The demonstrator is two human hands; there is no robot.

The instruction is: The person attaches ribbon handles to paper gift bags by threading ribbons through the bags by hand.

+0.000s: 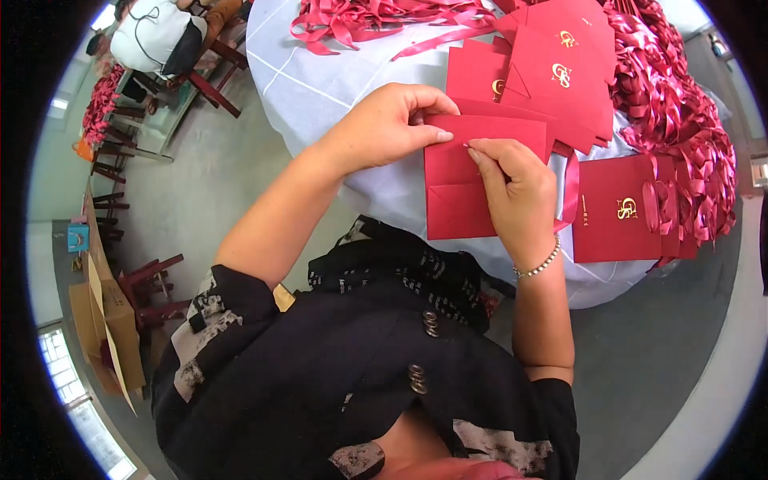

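Gripping a red paper bag by its top edge with the left hand — pinching at its front with the right hand — over the table's near edge.

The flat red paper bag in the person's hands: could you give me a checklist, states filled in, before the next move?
1. Left hand grips the flat red paper bag near its top edge: ok.
2. Right hand has thumb and forefinger together over the bag: ok.
3. What they pinch: cannot tell; mostly hidden.
4. Shiny red ribbon attached to that bag: cannot tell.
5. Pile of red paper bags with gold emblems, likely within reach: ok.
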